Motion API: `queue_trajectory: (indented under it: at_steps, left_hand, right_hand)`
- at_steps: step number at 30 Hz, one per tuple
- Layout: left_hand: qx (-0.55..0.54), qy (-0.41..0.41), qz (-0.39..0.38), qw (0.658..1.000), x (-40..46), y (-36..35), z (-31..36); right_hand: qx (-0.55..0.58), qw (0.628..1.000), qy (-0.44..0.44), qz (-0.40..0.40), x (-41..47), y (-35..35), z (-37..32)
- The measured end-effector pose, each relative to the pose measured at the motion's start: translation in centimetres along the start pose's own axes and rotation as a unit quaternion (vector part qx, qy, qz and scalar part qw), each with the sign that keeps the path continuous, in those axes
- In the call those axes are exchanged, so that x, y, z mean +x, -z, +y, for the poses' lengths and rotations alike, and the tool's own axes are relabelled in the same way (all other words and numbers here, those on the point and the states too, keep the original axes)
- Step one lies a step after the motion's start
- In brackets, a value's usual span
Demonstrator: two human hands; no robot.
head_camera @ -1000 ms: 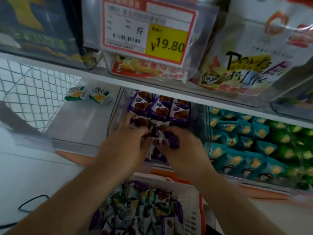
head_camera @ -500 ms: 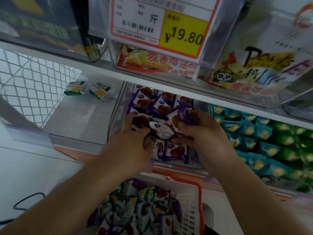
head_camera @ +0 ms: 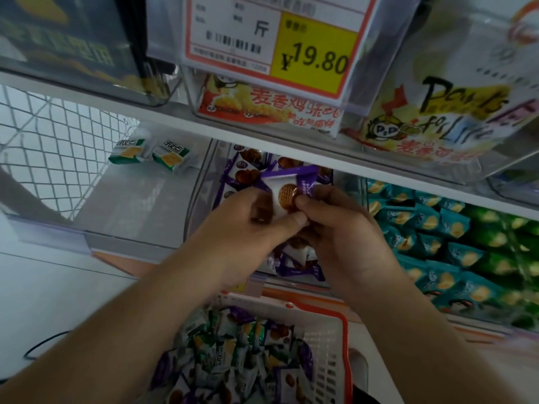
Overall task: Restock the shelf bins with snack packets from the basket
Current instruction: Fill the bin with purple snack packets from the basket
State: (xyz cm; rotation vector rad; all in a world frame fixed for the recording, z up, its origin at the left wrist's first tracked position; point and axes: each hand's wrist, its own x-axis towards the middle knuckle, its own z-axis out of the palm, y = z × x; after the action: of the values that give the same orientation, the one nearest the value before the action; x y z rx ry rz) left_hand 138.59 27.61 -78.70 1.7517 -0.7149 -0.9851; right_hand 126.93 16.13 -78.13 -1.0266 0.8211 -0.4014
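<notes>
Purple packet (head_camera: 287,189) pinched between left hand (head_camera: 248,225) and right hand (head_camera: 335,225) – both grips closed on it.

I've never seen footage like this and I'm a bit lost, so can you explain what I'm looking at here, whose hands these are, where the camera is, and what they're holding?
There is no machine here: a person is stocking a shop shelf, and the one camera sits on their head, looking down at their own arms. The left hand and right hand together pinch one purple and white snack packet over a clear bin of purple packets. To the right lie teal packets, then green ones. To the left, the shelf holds just two green and white packets. Below the arms is a white basket with an orange rim, full of mixed packets. A price tag above reads 19.80.
</notes>
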Motion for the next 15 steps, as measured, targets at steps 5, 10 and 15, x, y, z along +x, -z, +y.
queue_trajectory:
  at_steps: [5, 10, 15]
  left_hand:
    - [-0.141, 0.029, 0.033, 0.989, 0.4, 0.0, -0.3]
    - [0.003, -0.006, 0.071, 0.997, 0.6, 0.5, -0.4]
    - [0.054, -0.013, 0.07, 0.996, 0.7, 0.4, -0.8]
  right_hand:
    - [-0.187, 0.978, 0.056, 0.068, 0.0, 0.2, -0.6]
    - [-0.56, 0.782, 0.273, 0.018, -0.2, 1.7, -1.3]
    - [-0.634, 0.691, 0.347, -0.003, 0.3, 2.2, 0.3]
